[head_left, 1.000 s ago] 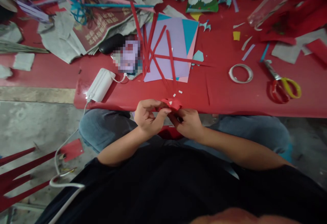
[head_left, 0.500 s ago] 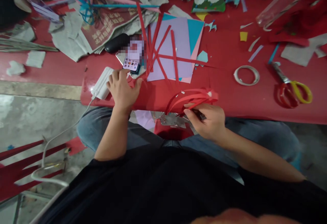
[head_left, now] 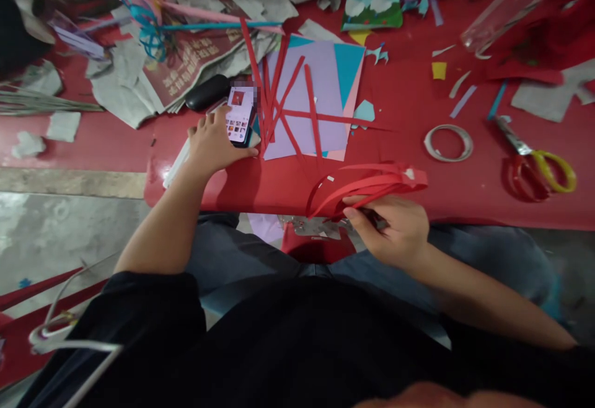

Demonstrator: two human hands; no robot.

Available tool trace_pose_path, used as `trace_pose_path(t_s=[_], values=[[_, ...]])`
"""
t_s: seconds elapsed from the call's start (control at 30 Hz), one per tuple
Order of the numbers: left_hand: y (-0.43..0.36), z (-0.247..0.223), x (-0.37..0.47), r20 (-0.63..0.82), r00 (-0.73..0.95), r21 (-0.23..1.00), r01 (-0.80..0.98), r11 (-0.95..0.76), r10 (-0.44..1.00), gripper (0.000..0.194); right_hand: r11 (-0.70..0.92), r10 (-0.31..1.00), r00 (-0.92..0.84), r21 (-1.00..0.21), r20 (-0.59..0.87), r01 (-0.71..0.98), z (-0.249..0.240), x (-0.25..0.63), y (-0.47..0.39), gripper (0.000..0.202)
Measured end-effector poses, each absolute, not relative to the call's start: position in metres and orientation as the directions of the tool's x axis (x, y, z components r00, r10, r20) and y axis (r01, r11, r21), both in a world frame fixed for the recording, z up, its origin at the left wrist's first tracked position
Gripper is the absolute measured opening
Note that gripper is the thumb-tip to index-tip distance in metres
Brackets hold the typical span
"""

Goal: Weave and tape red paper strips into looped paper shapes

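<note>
The red table (head_left: 409,95) carries a phone (head_left: 240,116) touched by the left hand (head_left: 211,144), lilac paper (head_left: 311,95) crossed by red strips (head_left: 279,95) just beyond, and tape roll (head_left: 447,142) and scissors (head_left: 534,160) past the right hand (head_left: 395,231).

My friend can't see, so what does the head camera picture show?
The right hand holds a bundle of red paper strips at a red table's edge, while the left hand touches a phone beside purple paper.

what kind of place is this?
Likely an informal paper-craft spot at a low red table over a bare concrete floor. Cut red paper strips, coloured paper sheets and scissors lie about; the right hand holds the strips.
</note>
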State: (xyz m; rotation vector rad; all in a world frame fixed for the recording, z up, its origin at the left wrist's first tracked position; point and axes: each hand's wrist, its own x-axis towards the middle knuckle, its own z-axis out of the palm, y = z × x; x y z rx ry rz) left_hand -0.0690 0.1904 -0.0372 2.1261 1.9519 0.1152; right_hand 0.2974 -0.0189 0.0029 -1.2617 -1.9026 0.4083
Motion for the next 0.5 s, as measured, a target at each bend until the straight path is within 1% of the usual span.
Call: trace_pose_path(t_s=[0.2, 0.33, 0.37, 0.43, 0.5], values=[[0.196, -0.045, -0.075, -0.101, 0.093, 0.311, 0.949, -0.057, 0.991, 0.133, 0.415, 0.896, -0.182, -0.62, 0.404, 0.666, 0.009, 0.304, -0.012, 0.008], [0.197, -0.052, -0.081, -0.053, 0.076, 0.379, 0.924, -0.051, 0.996, 0.118, 0.419, 0.886, -0.164, -0.594, 0.435, 0.686, 0.012, 0.31, -0.011, 0.006], [0.198, -0.054, -0.083, -0.031, 0.076, 0.403, 0.914, -0.057, 0.997, 0.116, 0.418, 0.884, -0.161, -0.586, 0.44, 0.695, 0.012, 0.311, -0.011, 0.007], [0.2, -0.058, -0.088, 0.02, 0.073, 0.472, 0.879, -0.074, 0.997, 0.121, 0.401, 0.889, -0.151, -0.575, 0.432, 0.713, 0.013, 0.313, -0.011, 0.008], [0.205, -0.062, -0.095, 0.049, 0.1, 0.491, 0.864, -0.111, 0.994, 0.126, 0.383, 0.896, -0.138, -0.578, 0.421, 0.721, 0.012, 0.314, -0.011, 0.007]])
